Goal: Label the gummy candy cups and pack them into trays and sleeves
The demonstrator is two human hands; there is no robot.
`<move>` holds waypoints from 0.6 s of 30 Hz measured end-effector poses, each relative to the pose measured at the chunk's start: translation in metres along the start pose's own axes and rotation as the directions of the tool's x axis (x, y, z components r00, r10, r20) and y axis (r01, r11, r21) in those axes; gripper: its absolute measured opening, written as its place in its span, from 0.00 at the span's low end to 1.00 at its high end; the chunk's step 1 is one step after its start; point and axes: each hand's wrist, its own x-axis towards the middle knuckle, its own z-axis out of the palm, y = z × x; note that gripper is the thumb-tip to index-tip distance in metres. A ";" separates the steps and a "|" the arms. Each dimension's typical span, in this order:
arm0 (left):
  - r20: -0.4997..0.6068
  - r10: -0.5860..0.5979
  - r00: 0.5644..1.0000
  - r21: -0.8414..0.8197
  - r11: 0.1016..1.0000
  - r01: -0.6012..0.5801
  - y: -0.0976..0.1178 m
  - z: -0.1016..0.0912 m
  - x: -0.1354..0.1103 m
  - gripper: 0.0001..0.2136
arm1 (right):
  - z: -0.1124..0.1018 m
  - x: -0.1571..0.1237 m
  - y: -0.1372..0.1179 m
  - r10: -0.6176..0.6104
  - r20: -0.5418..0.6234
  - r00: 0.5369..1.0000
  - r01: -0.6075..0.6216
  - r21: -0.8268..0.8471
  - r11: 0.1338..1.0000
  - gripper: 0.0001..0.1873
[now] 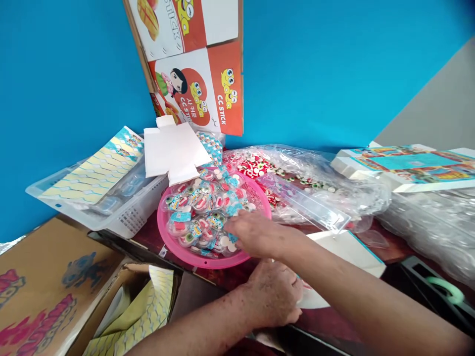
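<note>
As the pink basket (165,222) is heaped with candy packs (200,205), most work seems left. The right hand (256,233) touches them and the left hand (274,294) rests on a white box (349,249); whether the fingers grasp, I cannot tell.

Bright, even light fills the scene, and shadows are soft and faint. The pink basket (174,247) in the middle is sharp and vividly coloured. The blue wall (315,74) behind the basket is evenly bright. To the basket's right, clear plastic bags (334,183) show patches of white glare. The right hand (256,232) at the basket's near rim is evenly lit, with a thin dark shadow beneath it. Behind the basket, the printed carton (208,74) leans, bent by the wide lens. Far from the basket, toward the corners, detail softens slightly.
</note>
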 end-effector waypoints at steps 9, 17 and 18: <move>-0.013 -0.020 1.000 0.009 1.000 0.020 0.000 -0.005 -0.001 0.20 | -0.045 -0.044 0.040 0.134 0.105 0.985 -0.142 0.078 0.987 0.09; -0.076 -0.029 0.997 -0.018 0.999 0.027 0.000 -0.005 -0.005 0.22 | 0.052 -0.136 0.043 0.586 0.267 0.765 -0.538 -0.234 0.810 0.15; -0.080 -0.023 0.997 -0.018 1.000 0.021 0.000 -0.005 -0.005 0.22 | 0.058 -0.141 0.042 0.553 0.284 0.783 -0.525 -0.176 0.833 0.15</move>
